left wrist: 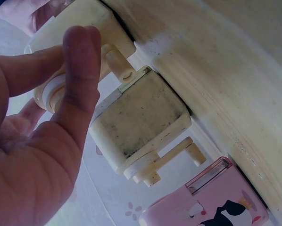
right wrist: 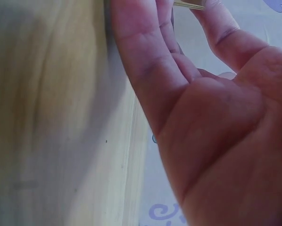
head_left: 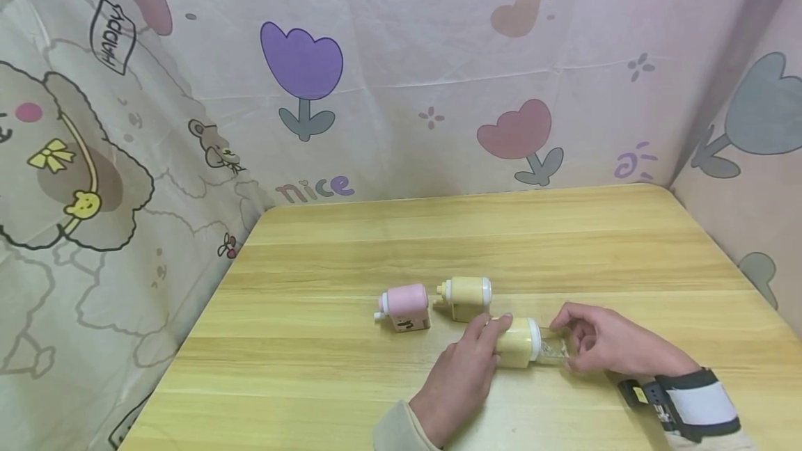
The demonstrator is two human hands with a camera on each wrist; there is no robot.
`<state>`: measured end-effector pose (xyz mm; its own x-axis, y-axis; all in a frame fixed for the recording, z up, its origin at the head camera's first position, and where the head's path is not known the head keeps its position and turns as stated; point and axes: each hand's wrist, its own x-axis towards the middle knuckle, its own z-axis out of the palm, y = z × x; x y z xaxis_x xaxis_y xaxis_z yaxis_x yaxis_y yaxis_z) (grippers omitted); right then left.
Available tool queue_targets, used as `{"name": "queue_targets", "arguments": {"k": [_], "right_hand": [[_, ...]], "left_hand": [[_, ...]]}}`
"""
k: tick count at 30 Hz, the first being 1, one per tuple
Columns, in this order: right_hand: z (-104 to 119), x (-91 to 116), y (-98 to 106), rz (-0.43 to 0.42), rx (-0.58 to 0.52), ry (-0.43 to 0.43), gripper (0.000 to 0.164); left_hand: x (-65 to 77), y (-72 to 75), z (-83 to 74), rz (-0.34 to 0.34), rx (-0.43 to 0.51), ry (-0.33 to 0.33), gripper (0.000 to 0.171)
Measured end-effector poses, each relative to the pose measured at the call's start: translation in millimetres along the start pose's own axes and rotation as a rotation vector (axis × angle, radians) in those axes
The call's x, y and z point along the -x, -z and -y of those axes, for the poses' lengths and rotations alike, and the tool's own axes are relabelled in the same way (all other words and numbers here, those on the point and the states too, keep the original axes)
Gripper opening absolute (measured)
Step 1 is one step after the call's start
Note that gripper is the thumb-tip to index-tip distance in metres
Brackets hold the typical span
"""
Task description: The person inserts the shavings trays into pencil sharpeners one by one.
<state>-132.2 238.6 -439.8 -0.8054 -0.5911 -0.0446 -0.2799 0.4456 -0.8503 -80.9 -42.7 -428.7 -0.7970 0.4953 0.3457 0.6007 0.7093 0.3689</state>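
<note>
My left hand [head_left: 460, 374] grips a yellow crank pencil sharpener [head_left: 515, 346] with a white rim, lying on the table. From its right end sticks out a clear shavings drawer [head_left: 551, 349] with bits inside, and my right hand [head_left: 617, 343] pinches the drawer's outer end between thumb and fingers. Just behind stands a second yellow pencil sharpener [head_left: 471, 300], and left of it a pink pencil sharpener [head_left: 407, 305] with a dark print. The left wrist view shows the crank [left wrist: 118, 63] of the held sharpener beside my thumb. In the right wrist view the drawer is mostly hidden by my fingers.
The wooden table [head_left: 301, 360] has a printed cloth [head_left: 401, 68] hanging along its back and both sides. A strap with a small device [head_left: 686, 402] is on my right wrist.
</note>
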Motion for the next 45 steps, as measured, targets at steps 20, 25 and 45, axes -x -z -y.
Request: {"name": "queue_targets", "arguments": {"k": [20,25,45], "right_hand": [[5,-4,-8,0.027,-0.023,-0.004,0.045],[6,-5,-10,0.014,-0.023,-0.012,0.047],[13,-10,-21,0.017,-0.059,0.05,0.057]], "left_hand": [[0.9,-0.3,-0.3,-0.002,-0.009,0.012,0.061],[0.7,-0.4,-0.1,-0.004,-0.011,0.013,0.062],[0.4,0.8,-2.0,0.014,-0.016,0.028,0.061]]}}
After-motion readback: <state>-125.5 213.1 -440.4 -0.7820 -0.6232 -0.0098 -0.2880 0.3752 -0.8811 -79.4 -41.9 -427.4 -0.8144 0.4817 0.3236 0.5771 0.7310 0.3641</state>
